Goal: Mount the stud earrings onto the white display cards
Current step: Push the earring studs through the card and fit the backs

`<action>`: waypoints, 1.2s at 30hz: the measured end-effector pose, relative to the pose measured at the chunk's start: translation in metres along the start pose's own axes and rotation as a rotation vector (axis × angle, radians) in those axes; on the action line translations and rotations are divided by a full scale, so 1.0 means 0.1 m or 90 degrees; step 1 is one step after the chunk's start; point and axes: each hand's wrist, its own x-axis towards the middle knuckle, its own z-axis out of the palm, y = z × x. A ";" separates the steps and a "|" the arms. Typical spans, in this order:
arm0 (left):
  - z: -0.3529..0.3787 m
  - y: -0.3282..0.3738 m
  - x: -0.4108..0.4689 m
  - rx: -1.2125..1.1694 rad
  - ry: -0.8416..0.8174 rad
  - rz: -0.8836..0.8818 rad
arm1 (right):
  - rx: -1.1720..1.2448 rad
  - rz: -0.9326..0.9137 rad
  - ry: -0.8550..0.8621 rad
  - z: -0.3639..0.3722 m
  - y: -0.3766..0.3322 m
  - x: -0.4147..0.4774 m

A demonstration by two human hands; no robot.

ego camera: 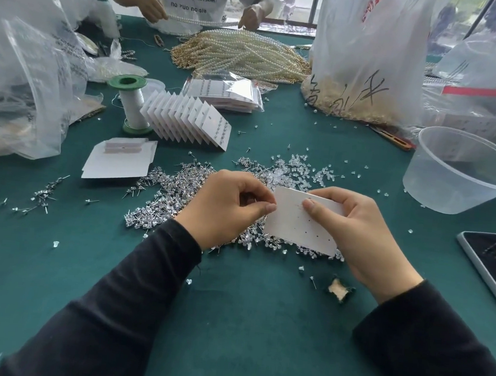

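Clear tub (461,175) seemingly empty, bag (366,63) of gold pieces

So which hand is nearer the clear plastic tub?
The right hand. It holds the white card with the tub up and to its right; the left hand sits on the card's far side, over the stud pile.

A green-clothed table (230,320) runs to daylit windows (309,2) at the far edge.

left hand (227,207): pinch contents unseen | white card (300,224): left edge covered by fingers | phone (493,263): cropped at right edge
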 end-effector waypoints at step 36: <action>0.10 -0.05 0.02 -0.288 0.109 -0.252 | -0.546 -0.119 0.011 -0.18 0.14 0.15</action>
